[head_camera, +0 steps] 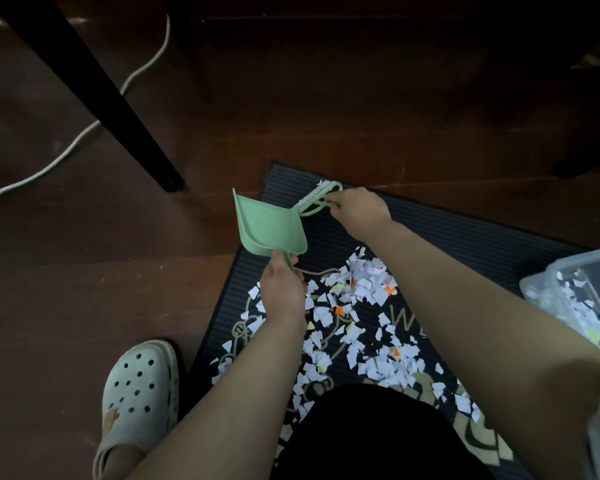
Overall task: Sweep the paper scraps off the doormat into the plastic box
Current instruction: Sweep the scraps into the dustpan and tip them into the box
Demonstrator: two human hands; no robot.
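A dark ribbed doormat (447, 226) lies on the wooden floor, strewn with several white, orange and yellow paper scraps (364, 320). My left hand (283, 289) grips the handle of a green dustpan (265, 223), held up over the mat's far left corner with its pan empty. My right hand (357, 207) holds the handle of a small green brush (317, 199) with white bristles, right beside the dustpan's edge. A clear plastic box (575, 289) sits at the mat's right edge and holds some scraps.
A black table leg (118, 109) stands on the floor to the left, with a white cable (84, 133) running behind it. My foot in a pale clog (141, 393) rests left of the mat. My dark-clothed knee (368, 434) covers the mat's near part.
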